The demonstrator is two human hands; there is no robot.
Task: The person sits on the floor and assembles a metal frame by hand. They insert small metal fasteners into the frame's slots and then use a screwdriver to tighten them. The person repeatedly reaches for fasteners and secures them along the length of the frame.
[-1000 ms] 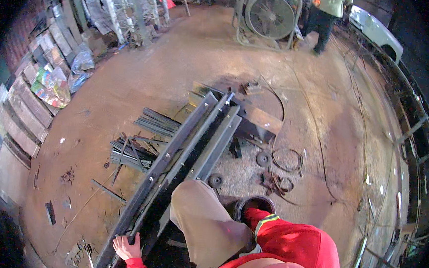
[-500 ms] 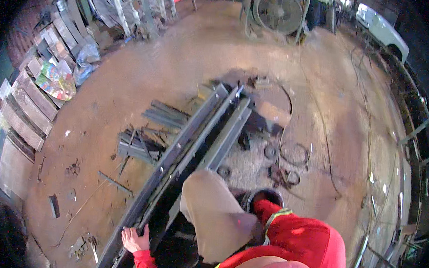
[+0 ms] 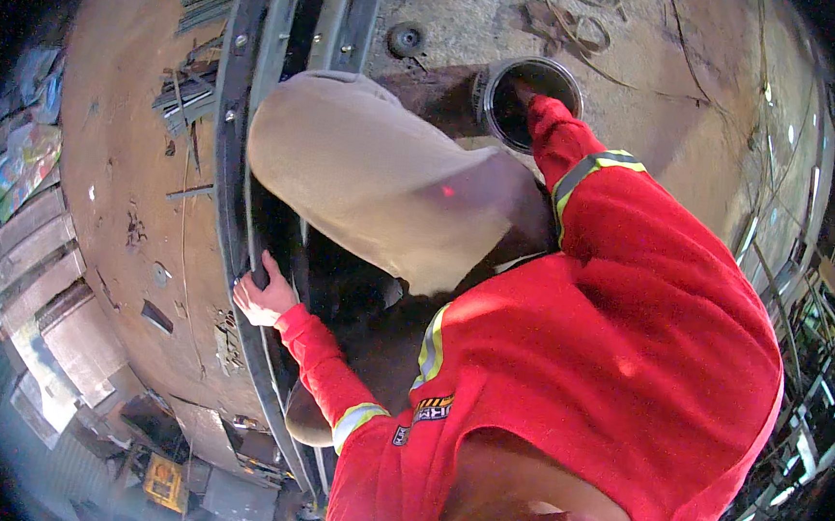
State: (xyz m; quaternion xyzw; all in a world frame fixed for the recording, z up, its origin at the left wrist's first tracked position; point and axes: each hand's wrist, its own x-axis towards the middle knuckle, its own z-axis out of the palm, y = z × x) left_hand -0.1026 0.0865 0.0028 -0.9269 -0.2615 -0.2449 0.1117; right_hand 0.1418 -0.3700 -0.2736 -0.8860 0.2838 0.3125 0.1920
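Observation:
A long dark steel beam [image 3: 240, 74] with bolt heads runs along my left side. My left hand [image 3: 265, 298] is closed round its edge, thumb on one side and fingers on the other; a small dark patch between them is hard to make out. On my other side stands a round bucket [image 3: 488, 96] with a pale rim and dark inside. My right arm reaches down into it, and my right hand [image 3: 523, 92] is mostly hidden in shadow there, so its fingers do not show. My knee, in beige trousers, lies between the two, beside a second parallel beam [image 3: 352, 24].
Stacked metal bars [image 3: 192, 95] lie left of the beam. A small wheel [image 3: 407, 39] and a coiled cable [image 3: 588, 35] are on the floor beyond my knee. Flat boards [image 3: 35, 263] line the far left, and scrap metal [image 3: 804, 413] lies along the right.
My view has tilted down and closer to my body. My left hand has gone from lying spread on the beam to gripping its edge. My right arm stays in the bucket.

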